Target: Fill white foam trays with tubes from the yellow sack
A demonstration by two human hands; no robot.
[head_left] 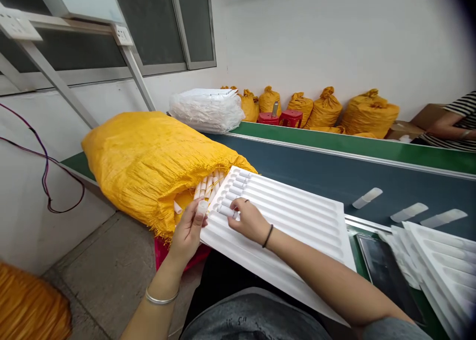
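A white plastic tray (297,201) with long parallel grooves lies slanted in front of me, partly over my lap. Small white tubes (238,184) with dark print sit in a row at the left ends of its grooves. My right hand (248,220) is over the tray, its fingers closed on the nearest printed tube (226,211). Beside the tray's left edge, my left hand (190,226) grips a whitish tube with a translucent end (202,207). Just behind that hand, loose white tubes (210,184) show in the mouth of a large yellow woven sack (148,146).
Several white tubes (367,198) lie on the dark conveyor belt (297,165). A dark tablet-like device (386,270) and stacked white trays (442,260) are at right. A plastic-wrapped bundle (206,109) stands behind the sack. A person's arm (448,124) shows at far right.
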